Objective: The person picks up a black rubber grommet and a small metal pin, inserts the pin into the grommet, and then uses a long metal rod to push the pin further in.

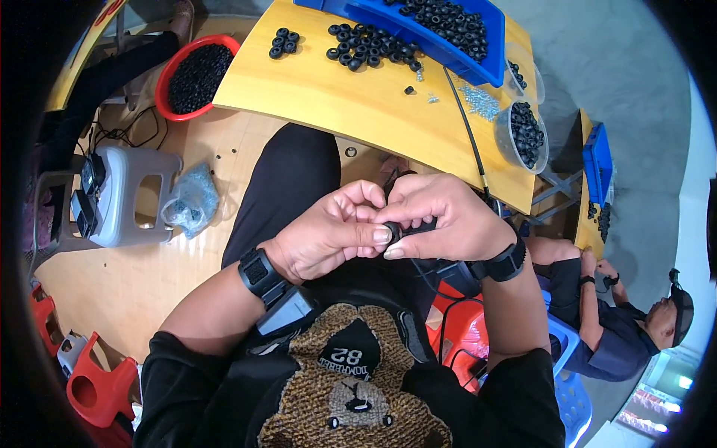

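A small round black part (391, 232) with a hollow middle is pinched between my two hands, above my lap. My left hand (326, 230) grips it from the left with thumb and fingers. From the right, the thumb and fingertips of my right hand (446, 218) close on the same part. Similar black ring-shaped parts (366, 45) lie in a loose group on the yellow table (314, 93), with a smaller group (283, 42) to their left. One single black part (409, 90) sits nearer the table's edge. Fingers hide much of the held piece.
A blue bin (489, 63) of black parts stands on the table, beside clear tubs (528, 138) and scattered small clear pieces (479, 102). A black cable (467, 123) crosses the edge. On the left are a red basin (166, 101) and grey stool (134, 190). Another person (620, 328) sits at right.
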The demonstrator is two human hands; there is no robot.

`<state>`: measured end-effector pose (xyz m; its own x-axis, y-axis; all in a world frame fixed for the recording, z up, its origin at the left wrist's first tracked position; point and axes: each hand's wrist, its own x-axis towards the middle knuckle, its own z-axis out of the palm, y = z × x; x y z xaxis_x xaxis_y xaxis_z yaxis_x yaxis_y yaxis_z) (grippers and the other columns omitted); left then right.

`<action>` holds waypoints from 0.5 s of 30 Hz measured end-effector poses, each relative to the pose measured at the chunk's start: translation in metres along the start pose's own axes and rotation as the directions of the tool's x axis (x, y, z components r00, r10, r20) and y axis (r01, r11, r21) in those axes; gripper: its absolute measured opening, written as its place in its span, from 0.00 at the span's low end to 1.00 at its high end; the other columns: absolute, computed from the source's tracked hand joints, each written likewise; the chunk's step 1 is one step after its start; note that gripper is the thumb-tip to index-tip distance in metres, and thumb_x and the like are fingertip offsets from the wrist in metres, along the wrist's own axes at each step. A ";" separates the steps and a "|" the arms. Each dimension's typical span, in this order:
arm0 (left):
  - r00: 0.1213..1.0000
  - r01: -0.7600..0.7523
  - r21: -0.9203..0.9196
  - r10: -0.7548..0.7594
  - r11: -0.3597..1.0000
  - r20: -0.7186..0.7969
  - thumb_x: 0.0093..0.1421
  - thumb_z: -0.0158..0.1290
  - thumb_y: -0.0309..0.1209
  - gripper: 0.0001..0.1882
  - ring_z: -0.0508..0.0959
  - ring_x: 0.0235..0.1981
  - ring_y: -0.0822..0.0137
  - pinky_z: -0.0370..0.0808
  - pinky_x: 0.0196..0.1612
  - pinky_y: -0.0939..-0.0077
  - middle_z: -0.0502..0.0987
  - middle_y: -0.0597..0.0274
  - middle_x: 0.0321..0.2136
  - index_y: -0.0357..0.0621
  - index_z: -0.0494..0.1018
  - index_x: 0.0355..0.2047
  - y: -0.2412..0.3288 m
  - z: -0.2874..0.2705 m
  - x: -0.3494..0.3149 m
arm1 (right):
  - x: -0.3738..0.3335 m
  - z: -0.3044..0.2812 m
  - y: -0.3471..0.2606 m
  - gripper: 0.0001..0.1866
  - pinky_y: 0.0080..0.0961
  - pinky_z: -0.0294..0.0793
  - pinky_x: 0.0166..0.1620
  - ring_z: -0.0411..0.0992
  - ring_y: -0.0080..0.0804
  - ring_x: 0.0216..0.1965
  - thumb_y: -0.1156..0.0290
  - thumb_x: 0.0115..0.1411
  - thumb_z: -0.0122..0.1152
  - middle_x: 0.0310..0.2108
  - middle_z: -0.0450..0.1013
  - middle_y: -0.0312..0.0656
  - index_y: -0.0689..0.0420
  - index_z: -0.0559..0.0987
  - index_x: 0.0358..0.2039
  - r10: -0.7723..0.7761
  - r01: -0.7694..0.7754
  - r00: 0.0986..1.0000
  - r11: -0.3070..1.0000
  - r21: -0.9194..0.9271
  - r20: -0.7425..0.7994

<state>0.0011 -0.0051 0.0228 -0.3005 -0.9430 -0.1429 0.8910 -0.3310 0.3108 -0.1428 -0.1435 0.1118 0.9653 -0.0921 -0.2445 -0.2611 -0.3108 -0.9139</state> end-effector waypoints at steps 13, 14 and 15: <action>0.997 0.074 -0.092 -0.073 0.993 0.017 0.56 0.54 0.17 0.17 0.76 0.44 0.68 0.76 0.42 0.77 0.74 0.58 0.40 0.47 0.63 0.42 -0.007 -0.003 -0.006 | 0.004 0.021 0.008 0.13 0.20 0.65 0.28 0.68 0.24 0.25 0.71 0.47 0.68 0.24 0.68 0.37 0.61 0.80 0.33 -0.024 0.025 0.999 0.999 0.025 -0.034; 0.997 0.075 -0.080 -0.073 0.994 0.024 0.56 0.54 0.17 0.17 0.76 0.44 0.68 0.76 0.42 0.77 0.74 0.58 0.40 0.47 0.63 0.42 -0.009 -0.006 -0.005 | 0.003 0.022 0.010 0.13 0.20 0.65 0.28 0.68 0.24 0.25 0.71 0.47 0.68 0.24 0.68 0.37 0.61 0.80 0.33 -0.031 0.031 0.999 0.999 0.016 -0.042; 0.998 0.044 -0.094 -0.040 0.995 0.044 0.56 0.54 0.17 0.18 0.76 0.43 0.68 0.76 0.42 0.77 0.74 0.58 0.40 0.47 0.63 0.43 -0.010 -0.007 -0.005 | 0.003 0.023 0.012 0.13 0.19 0.64 0.28 0.67 0.22 0.25 0.70 0.47 0.68 0.24 0.68 0.36 0.61 0.80 0.34 -0.036 0.038 0.997 0.999 0.024 -0.066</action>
<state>-0.0045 0.0031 0.0138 -0.3505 -0.9296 -0.1138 0.9049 -0.3674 0.2150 -0.1425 -0.1261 0.0923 0.9714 -0.1429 -0.1894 -0.2242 -0.2913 -0.9300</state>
